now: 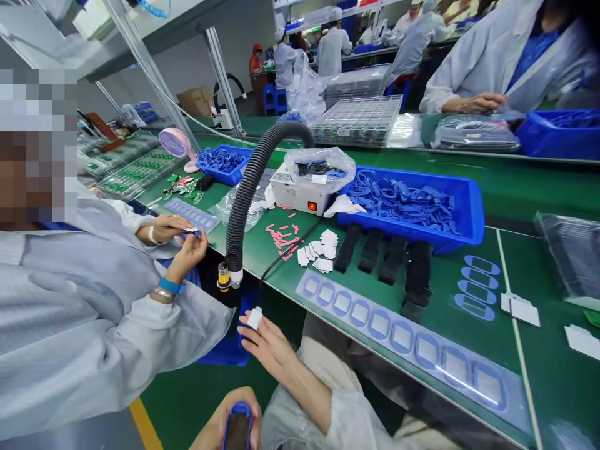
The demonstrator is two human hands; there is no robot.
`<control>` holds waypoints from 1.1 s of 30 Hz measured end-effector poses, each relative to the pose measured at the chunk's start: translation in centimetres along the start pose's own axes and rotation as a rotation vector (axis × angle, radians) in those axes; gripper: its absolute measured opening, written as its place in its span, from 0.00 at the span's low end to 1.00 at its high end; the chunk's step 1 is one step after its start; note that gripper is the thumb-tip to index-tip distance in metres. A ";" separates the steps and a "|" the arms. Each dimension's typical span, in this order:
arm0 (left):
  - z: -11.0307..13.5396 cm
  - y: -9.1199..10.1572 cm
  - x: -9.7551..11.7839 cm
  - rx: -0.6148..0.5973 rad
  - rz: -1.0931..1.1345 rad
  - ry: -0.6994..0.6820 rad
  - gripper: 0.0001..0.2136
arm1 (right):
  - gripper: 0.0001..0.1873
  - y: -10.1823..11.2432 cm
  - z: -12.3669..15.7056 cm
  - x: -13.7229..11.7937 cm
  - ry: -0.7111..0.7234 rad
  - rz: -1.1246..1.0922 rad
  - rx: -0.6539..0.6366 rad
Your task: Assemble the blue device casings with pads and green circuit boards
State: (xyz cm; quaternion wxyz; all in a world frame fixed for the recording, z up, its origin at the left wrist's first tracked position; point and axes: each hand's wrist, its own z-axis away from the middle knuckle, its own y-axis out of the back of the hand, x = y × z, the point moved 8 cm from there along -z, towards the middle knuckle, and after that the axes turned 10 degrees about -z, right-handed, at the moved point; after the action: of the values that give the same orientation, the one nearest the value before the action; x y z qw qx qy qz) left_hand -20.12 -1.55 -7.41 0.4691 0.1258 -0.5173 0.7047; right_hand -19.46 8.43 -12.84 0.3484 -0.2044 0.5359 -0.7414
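Observation:
At the bottom edge, my left hand (210, 428) is wrapped round a blue-framed, dark-faced device casing (238, 428). My right hand (276, 353) is above it, to the right, off the bench's front edge. A small white piece (255, 318) is pinched at its fingertips, with the other fingers stretched apart. Nearest on the bench lies a clear strip (394, 331) with a row of blue oval frames around white rectangles. White cards (323, 250) and pink strips (284, 237) are scattered behind it.
A black corrugated hose (241, 212) arches over the bench from a white box (297, 190). A blue bin (471, 212) holds blue straps; black straps (417, 272) lie before it. Blue oval frames (478, 278) lie to the right. A co-worker's hands (182, 237) are working at left.

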 end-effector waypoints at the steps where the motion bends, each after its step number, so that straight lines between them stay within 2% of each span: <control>1: 0.3 1.0 0.0 0.047 0.018 0.009 0.19 | 0.17 0.2 -1.6 0.7 -0.002 -0.010 0.004; 5: 1.3 5.2 0.7 0.228 0.082 0.038 0.14 | 0.13 0.1 -6.2 2.5 -0.013 -0.033 0.007; 9: 0.9 9.7 2.9 0.353 0.121 0.014 0.13 | 0.14 -0.4 -7.4 3.6 -0.048 -0.021 -0.016; 11: -0.6 11.6 4.3 0.387 0.126 -0.018 0.13 | 0.14 0.5 -7.2 3.9 -0.055 -0.002 -0.007; 14: -4.5 13.5 6.0 0.416 0.115 -0.053 0.06 | 0.13 3.1 -6.2 3.7 -0.038 0.034 0.037; 17: -8.8 14.1 6.2 0.417 0.095 -0.029 0.07 | 0.13 5.5 -5.7 2.5 0.010 0.069 0.097; 20: -10.7 14.0 4.9 0.391 0.047 0.059 0.07 | 0.13 5.4 -6.0 1.1 0.063 0.093 0.129; 23: -8.8 14.3 3.8 0.386 0.011 0.101 0.05 | 0.14 2.8 -6.7 0.6 0.078 0.107 0.089; 25: -6.6 15.0 3.9 0.404 0.008 0.084 0.05 | 0.13 0.9 -7.1 0.9 0.059 0.120 0.051; 27: -4.6 15.9 4.6 0.437 0.021 0.048 0.06 | 0.12 0.0 -6.9 1.6 0.029 0.141 0.047; 30: -3.9 16.9 5.8 0.494 0.060 -0.002 0.08 | 0.10 1.0 -5.4 2.6 0.000 0.179 0.121; 33: -5.9 16.5 6.3 0.522 0.098 -0.029 0.15 | 0.09 2.7 -2.5 2.8 -0.001 0.200 0.208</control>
State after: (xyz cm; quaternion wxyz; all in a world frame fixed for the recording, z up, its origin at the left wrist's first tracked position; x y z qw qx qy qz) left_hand -34.68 6.35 -15.87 0.3785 0.2276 -0.3303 0.8342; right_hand -22.19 7.52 -16.37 0.4400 -0.1130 0.4738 -0.7544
